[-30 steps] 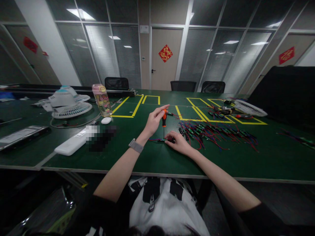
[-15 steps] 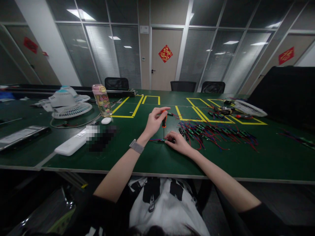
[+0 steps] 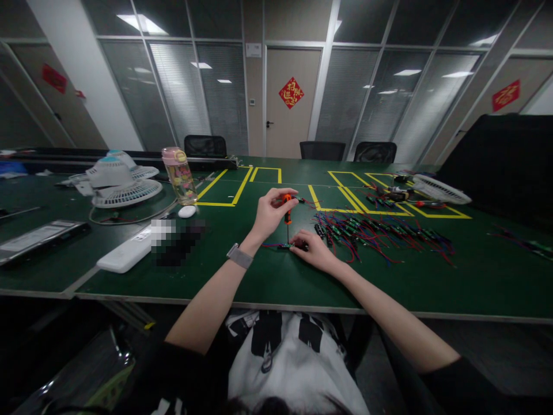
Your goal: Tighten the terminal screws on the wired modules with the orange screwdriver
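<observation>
My left hand (image 3: 268, 214) is closed round the orange handle of a small screwdriver (image 3: 287, 212), held upright with its tip down on a small green circuit board (image 3: 284, 246) lying on the green table (image 3: 259, 276). My right hand (image 3: 313, 250) rests on the table just right of the board, fingers pinched on its end and pressing it down. Red and blue wires run out of the board to the left. A grey watch sits on my left wrist.
A pile of similar boards with red and blue wires (image 3: 371, 231) lies to the right. A pink-capped bottle (image 3: 178, 176), white fans (image 3: 118, 184) and a white power strip (image 3: 125, 255) are at the left. Another fan (image 3: 439, 189) lies far right. Yellow tape squares mark the table.
My left index finger, stretched out a second ago, has curled down onto the screwdriver handle. The right hand and the board have stayed put.
</observation>
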### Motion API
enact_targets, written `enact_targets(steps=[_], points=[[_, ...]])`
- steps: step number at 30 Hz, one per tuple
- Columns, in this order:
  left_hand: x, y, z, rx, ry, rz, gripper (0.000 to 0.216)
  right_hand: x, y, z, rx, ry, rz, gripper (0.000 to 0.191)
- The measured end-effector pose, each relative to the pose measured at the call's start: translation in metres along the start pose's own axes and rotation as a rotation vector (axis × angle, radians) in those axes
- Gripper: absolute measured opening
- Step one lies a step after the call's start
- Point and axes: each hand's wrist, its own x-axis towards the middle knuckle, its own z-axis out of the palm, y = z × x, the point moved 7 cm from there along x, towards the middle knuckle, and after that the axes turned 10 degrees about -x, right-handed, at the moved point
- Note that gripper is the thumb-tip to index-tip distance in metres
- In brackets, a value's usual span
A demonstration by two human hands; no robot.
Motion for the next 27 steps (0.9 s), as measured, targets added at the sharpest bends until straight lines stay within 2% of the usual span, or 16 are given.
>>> enact_targets(steps=[3, 7, 10, 13, 20, 24, 27], points=[[0.0, 0.001, 0.0, 0.025, -0.01, 0.019, 0.021, 0.0, -0.001, 0.0, -0.001, 0.002, -0.005, 0.006], [0.0, -0.007, 0.01, -0.187, -0.13, -0.054, 0.031, 0.0, -0.002, -0.001, 0.013, 0.002, -0.013, 0.008], [-0.001, -0.01, 0.013, -0.291, -0.142, -0.097, 0.033, -0.001, -0.003, -0.001, 0.017, 0.004, -0.018, 0.008], [-0.001, -0.008, 0.01, -0.247, -0.094, -0.092, 0.031, -0.001, -0.003, -0.001, 0.016, 0.006, -0.016, 0.008], [-0.001, 0.003, 0.001, 0.046, 0.001, 0.027, 0.015, -0.001, -0.002, -0.002, 0.022, 0.017, 0.001, 0.01], [0.0, 0.004, 0.005, 0.05, -0.064, 0.04, 0.025, -0.001, 0.0, -0.001, 0.022, 0.025, 0.0, 0.008], [0.0, -0.003, 0.01, -0.087, -0.134, -0.018, 0.03, -0.001, 0.001, 0.0, 0.024, 0.027, -0.002, 0.008]])
